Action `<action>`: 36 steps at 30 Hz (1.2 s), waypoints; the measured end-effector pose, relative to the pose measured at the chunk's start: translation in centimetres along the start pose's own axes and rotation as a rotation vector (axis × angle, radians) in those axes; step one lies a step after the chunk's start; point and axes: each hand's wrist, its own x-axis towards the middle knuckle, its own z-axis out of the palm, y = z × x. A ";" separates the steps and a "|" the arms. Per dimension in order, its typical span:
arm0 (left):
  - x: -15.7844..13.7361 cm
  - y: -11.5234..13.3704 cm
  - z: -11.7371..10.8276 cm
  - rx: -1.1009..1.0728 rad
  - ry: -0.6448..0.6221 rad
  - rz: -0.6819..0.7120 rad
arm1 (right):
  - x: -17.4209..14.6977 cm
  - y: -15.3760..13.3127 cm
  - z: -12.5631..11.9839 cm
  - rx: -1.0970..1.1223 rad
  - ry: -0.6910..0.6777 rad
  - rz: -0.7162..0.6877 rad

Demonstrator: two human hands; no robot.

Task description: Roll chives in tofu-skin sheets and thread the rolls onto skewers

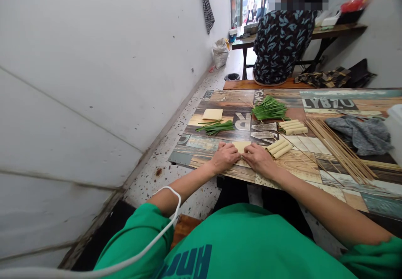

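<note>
Left hand (226, 157) and right hand (259, 159) hold a pale sheet (241, 146), seemingly pinched between bent fingers (250, 149).

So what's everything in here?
Table: one, multicoloured, in front
Sheet: one, yellowish, table's near side
Sheet stack: one, yellowish, table's left
Stalks: two bunches, green, beyond sheet
Rolls: two piles, yellowish, right of sheet
Sticks: many, brown, right of rolls
Rag: one, grey, table's right
Bench: one, brown, beyond table
Person: one, dark patterned top, ahead
Back table: one, brown, past person
Sack: one, whitish, by left wall
Bin: one, black, by bench
Checked cloth: one, black-and-white, left wall
Shirt: one, green, bottom
Left hand, right hand: one each, on sheet
</note>
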 end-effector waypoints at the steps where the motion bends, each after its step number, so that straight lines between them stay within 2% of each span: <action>1: 0.1 0.0 0.1 -0.006 -0.014 -0.013 | 0.0 0.0 -0.1 -0.005 0.004 0.021; 4: 0.9 -0.1 -0.4 -0.057 -0.094 -0.056 | 0.0 0.0 -0.2 -0.059 -0.003 0.030; 10: 3.1 -0.3 -2.7 -0.162 -0.301 -0.157 | 0.1 0.5 0.4 -0.127 -0.018 -0.075; 12: 3.1 -0.1 -3.0 -0.212 -0.326 -0.223 | 0.3 0.8 0.5 -0.105 -0.050 -0.092; 14: 2.7 0.3 -3.0 -0.229 -0.294 -0.306 | 0.5 1.0 0.3 -0.064 -0.100 -0.091; 17: 1.5 1.4 -2.4 -0.168 -0.179 -0.403 | 1.0 1.2 -0.1 0.020 -0.183 -0.052; 20: 0.6 2.4 -1.9 -0.136 -0.089 -0.409 | 1.6 1.4 -0.5 0.102 -0.271 -0.003; 25: 0.5 2.9 -1.5 -0.087 -0.015 -0.421 | 2.6 1.9 -1.0 0.200 -0.377 0.024; 31: 0.7 2.6 -1.2 -0.100 -0.058 -0.422 | 3.0 2.4 -1.2 0.311 -0.373 0.045; 36: 0.8 2.2 -1.3 -0.155 -0.090 -0.426 | 2.4 1.8 -1.3 0.199 -0.273 0.063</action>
